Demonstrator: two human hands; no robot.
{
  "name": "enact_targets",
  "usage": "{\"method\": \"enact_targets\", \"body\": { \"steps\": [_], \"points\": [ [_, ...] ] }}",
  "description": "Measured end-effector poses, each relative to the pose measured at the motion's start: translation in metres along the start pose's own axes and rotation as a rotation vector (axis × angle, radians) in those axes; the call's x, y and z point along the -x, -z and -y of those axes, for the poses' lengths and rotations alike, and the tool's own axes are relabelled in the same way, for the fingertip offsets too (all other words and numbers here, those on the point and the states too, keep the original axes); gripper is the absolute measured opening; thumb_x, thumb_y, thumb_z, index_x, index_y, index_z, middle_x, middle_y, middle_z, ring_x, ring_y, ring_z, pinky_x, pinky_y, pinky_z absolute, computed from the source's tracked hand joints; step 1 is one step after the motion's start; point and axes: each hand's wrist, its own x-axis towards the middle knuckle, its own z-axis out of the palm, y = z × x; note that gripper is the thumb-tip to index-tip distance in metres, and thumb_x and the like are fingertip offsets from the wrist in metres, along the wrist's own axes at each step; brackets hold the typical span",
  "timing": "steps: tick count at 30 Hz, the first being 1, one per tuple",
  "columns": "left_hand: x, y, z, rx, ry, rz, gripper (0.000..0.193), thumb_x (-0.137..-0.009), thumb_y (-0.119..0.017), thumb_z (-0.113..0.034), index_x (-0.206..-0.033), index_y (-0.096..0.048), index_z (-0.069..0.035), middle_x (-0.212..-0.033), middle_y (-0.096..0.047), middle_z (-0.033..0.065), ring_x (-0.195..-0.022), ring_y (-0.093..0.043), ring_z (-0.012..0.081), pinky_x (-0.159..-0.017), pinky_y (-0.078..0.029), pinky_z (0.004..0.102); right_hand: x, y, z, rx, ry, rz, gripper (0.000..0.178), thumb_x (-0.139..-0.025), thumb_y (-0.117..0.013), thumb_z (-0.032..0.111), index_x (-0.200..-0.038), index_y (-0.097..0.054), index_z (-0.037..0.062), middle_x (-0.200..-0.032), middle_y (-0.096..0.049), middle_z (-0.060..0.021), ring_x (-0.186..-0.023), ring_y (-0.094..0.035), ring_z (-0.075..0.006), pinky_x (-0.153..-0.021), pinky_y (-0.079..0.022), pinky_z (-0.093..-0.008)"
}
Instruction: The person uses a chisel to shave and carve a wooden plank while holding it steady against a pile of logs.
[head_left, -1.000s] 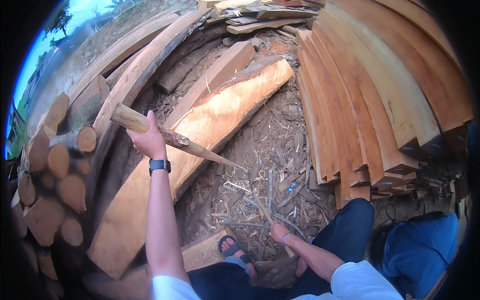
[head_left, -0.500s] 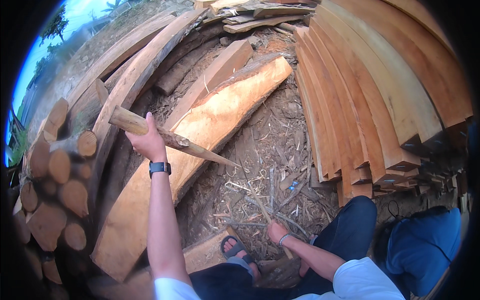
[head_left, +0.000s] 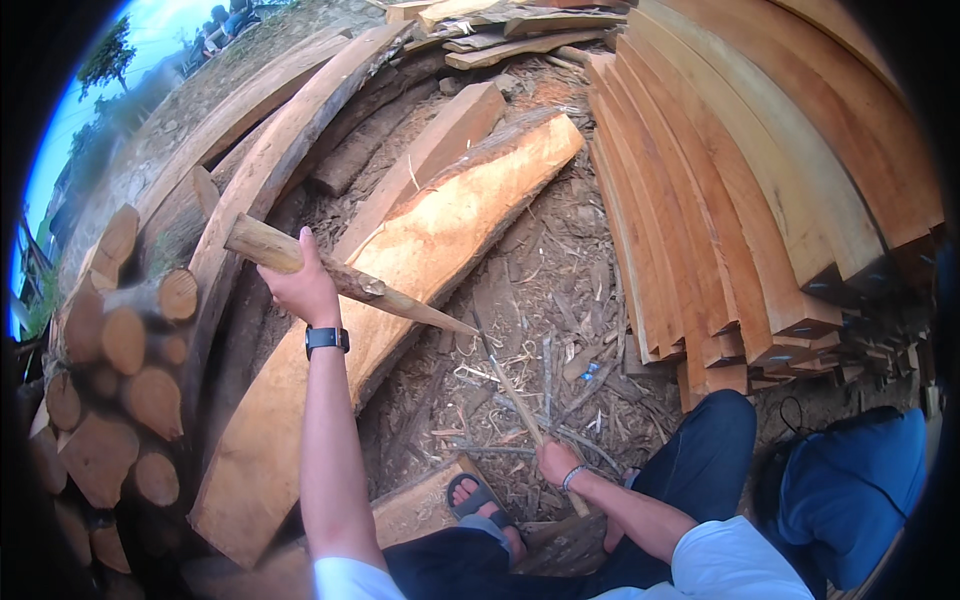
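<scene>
My left hand [head_left: 307, 288] is wrapped around a pale wooden stake [head_left: 400, 303]. Its thick, blunt end points to the upper left and its long tapered point reaches toward the middle. In my right hand [head_left: 558, 462], low and right of centre, is a long-handled knife with a slim wooden handle [head_left: 514, 398]. The knife's narrow dark blade [head_left: 482, 338] is up at the stake's point; whether the two touch I cannot tell. Beneath the stake lies a large slab of wood [head_left: 420, 240] with a bark edge, slanting from lower left to upper right.
Stacked sawn beams [head_left: 720, 190] fill the right side. Cut log ends [head_left: 125, 390] are piled at the left, near long timbers [head_left: 300, 120]. Wood chips and sticks litter the ground [head_left: 530, 290]. My sandalled foot [head_left: 480, 497] is close to a wood block [head_left: 420, 500]. Something blue [head_left: 850, 490] sits at lower right.
The view has shifted slightly, so the left-hand things sit a little farther right. The knife's dark blade shows more plainly beside the stake's point. Both hands keep their holds.
</scene>
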Motion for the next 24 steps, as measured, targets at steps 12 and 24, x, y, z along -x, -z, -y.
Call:
{"method": "enact_targets", "body": {
  "steps": [12,24],
  "points": [
    [-0.003,-0.012,0.01,0.179,-0.06,0.122,0.059,-0.078,-0.082,-0.035,-0.113,-0.057,0.006,-0.102,-0.069,0.0198,-0.093,-0.068,0.0299,-0.087,-0.05,0.0402,-0.005,0.006,-0.016,-0.099,0.003,-0.04,0.034,-0.099,-0.046,0.026,-0.099,-0.052,-0.0081,-0.076,-0.064,-0.03,-0.074,-0.064,-0.0492,-0.071,-0.051,-0.055],
    [-0.004,-0.013,0.016,0.203,-0.171,0.134,0.045,-0.082,-0.08,-0.026,-0.106,-0.055,0.004,-0.087,-0.069,0.0132,-0.078,-0.068,0.0203,-0.073,-0.053,0.0326,0.003,0.015,0.005,-0.134,-0.06,0.077,0.031,-0.098,-0.047,0.024,-0.102,-0.051,-0.0067,-0.076,-0.064,-0.0302,-0.071,-0.065,-0.046,-0.066,-0.051,-0.0523]
  ]
}}
